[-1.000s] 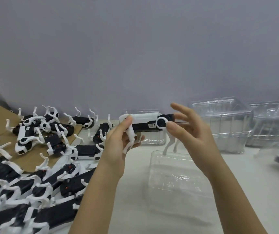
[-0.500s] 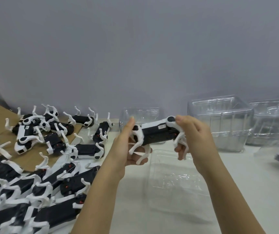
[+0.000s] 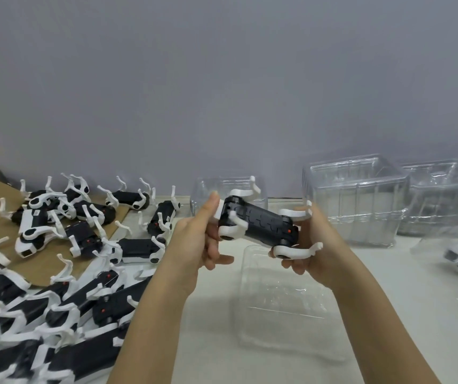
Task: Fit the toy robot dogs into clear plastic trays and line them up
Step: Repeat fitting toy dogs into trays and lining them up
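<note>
My hands: left hand (image 3: 200, 239) and right hand (image 3: 309, 245) grip one toy dog (image 3: 259, 225), belly up.
Below: clear tray (image 3: 283, 297), seemingly empty, on bench (image 3: 405, 295).

One toy dog (image 3: 259, 225) is up in the air, black belly up, white legs sticking out, right above a clear tray (image 3: 286, 300) lying flat on the bench (image 3: 388, 286). More dogs (image 3: 136, 249) lie heaped at the left. Tray stacks (image 3: 355, 200) stand behind.

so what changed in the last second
The black-and-white toy robot dog was rolled over in the air, white back up to black belly up. The right hand closed round its end; the left hand kept hold. The clear plastic tray beneath and loose dogs stayed put.
</note>
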Tool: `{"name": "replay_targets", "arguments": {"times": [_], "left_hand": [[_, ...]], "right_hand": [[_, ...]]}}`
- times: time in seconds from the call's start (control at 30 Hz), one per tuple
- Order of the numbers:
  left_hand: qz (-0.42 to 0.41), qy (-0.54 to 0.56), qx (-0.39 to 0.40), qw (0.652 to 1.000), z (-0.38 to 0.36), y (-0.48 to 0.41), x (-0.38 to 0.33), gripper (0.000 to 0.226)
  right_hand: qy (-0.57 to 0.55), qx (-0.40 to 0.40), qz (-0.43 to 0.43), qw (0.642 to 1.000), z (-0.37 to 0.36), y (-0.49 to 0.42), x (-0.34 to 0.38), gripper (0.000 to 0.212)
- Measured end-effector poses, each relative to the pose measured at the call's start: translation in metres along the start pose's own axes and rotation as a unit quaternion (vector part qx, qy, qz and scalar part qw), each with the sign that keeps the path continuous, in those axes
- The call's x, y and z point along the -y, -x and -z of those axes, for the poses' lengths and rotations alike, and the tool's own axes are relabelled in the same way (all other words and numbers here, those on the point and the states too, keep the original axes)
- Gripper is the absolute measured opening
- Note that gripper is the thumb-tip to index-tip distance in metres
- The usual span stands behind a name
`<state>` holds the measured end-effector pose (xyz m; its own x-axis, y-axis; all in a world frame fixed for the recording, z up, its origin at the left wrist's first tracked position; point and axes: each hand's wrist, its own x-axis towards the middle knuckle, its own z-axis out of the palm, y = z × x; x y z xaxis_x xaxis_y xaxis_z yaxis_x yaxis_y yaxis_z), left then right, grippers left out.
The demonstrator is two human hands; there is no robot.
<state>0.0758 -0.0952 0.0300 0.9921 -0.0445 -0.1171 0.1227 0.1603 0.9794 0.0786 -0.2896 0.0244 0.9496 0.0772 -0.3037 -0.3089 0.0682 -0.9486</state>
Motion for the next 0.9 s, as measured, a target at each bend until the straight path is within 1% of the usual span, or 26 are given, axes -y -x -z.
{"name": "replay_targets", "arguments": {"times": [0.07,0.1,0.17,0.23,0.33,0.37,0.4,0.47,0.5,0.57,0.6,0.67,0.7,0.77,0.83,0.9], "left_hand": [[-0.014,-0.002,0.016,1.000,0.000,0.002,-0.002,0.056],[-0.018,-0.007,0.025,0.999,0.000,0.003,-0.003,0.055],[-0.023,-0.019,0.032,0.999,0.002,0.002,-0.003,0.054],[-0.023,-0.036,0.031,0.999,0.005,-0.002,0.000,0.048],[-0.003,-0.075,0.050,0.996,0.008,-0.009,0.010,0.042],[0.000,-0.097,0.063,0.993,0.007,-0.012,0.015,0.041],[-0.003,-0.130,0.071,0.989,0.004,-0.014,0.020,0.043],[-0.033,-0.193,0.078,0.978,-0.004,-0.016,0.032,0.046],[-0.054,-0.205,0.090,0.973,-0.010,-0.017,0.038,0.040],[-0.082,-0.205,0.111,0.969,-0.021,-0.018,0.052,0.020],[-0.087,-0.204,0.108,0.969,-0.026,-0.020,0.060,0.016],[-0.089,-0.192,0.097,0.972,-0.030,-0.022,0.074,0.028],[-0.086,-0.171,0.105,0.976,-0.032,-0.022,0.078,0.034],[-0.070,-0.139,0.126,0.980,-0.034,-0.019,0.083,0.042],[-0.056,-0.156,0.125,0.978,-0.036,-0.018,0.084,0.043],[-0.064,-0.184,0.114,0.974,-0.036,-0.020,0.086,0.039]], "right_hand": [[-0.015,0.029,-0.017,0.999,0.003,0.000,0.000,0.055],[-0.015,0.036,-0.004,0.999,0.004,0.000,0.000,0.052],[-0.002,0.038,0.061,0.997,0.007,0.002,0.002,0.041],[0.006,0.001,0.126,0.992,0.010,0.005,0.005,0.037],[0.075,-0.063,0.222,0.970,0.018,0.012,0.009,0.015],[0.105,-0.075,0.246,0.961,0.023,0.016,0.008,0.014],[0.128,-0.084,0.262,0.953,0.030,0.020,0.006,0.017],[0.148,-0.095,0.272,0.946,0.046,0.028,-0.002,0.023],[0.148,-0.101,0.273,0.945,0.054,0.031,-0.007,0.025],[0.157,-0.120,0.265,0.944,0.068,0.033,-0.018,0.027],[0.173,-0.129,0.260,0.941,0.072,0.034,-0.023,0.027],[0.223,-0.141,0.265,0.927,0.078,0.034,-0.032,0.029],[0.265,-0.145,0.275,0.913,0.079,0.033,-0.035,0.030],[0.374,-0.141,0.287,0.871,0.078,0.031,-0.041,0.028],[0.440,-0.132,0.275,0.845,0.076,0.026,-0.046,0.021],[0.460,-0.126,0.257,0.841,0.075,0.024,-0.047,0.013]]}}
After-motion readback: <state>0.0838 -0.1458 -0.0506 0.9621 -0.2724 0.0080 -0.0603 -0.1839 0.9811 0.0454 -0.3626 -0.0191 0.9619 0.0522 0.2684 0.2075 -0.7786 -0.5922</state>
